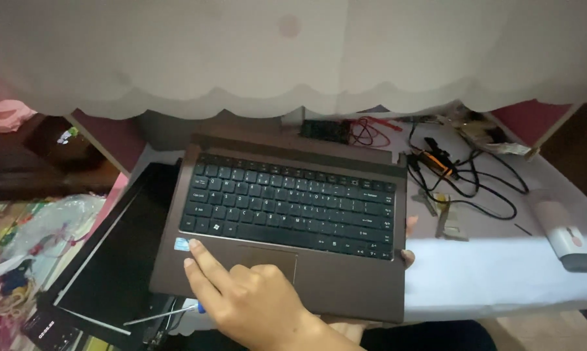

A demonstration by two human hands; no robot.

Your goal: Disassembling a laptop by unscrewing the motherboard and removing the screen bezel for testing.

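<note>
A pale scalloped cloth [293,52] hangs across the top of the view and hides whatever lies behind it on the worktop [501,273]. The brown laptop base [287,227], keyboard up, lies at the near edge of the white-covered worktop, its front edge overhanging toward the person. Its long axis runs left to right, slightly turned so the right end sits lower in the frame; the keyboard's top row faces away from the person.

The left hand [241,292] rests on the palm rest beside the touchpad [267,257], fingers loosely spread and extended, fingertips [193,247] touching the lower left corner near a small sticker; it presses flat and grips nothing. The wrist is cut off by the bottom edge. The right hand [408,250] is almost wholly hidden beneath the base: only fingertips show at the right edge, seemingly holding the base from below, though the grip itself cannot be seen.

To the left, a detached black screen panel [118,260] lies tilted, partly under the base. A screwdriver [170,313] with a blue handle pokes out below the left hand, its handle mostly covered. To the right lie tangled black cables [482,182], a small metal part [451,221] hard to make out, and a white and pink case [563,237]. A dark circuit board [326,130] with red wires sits half under the cloth.
</note>
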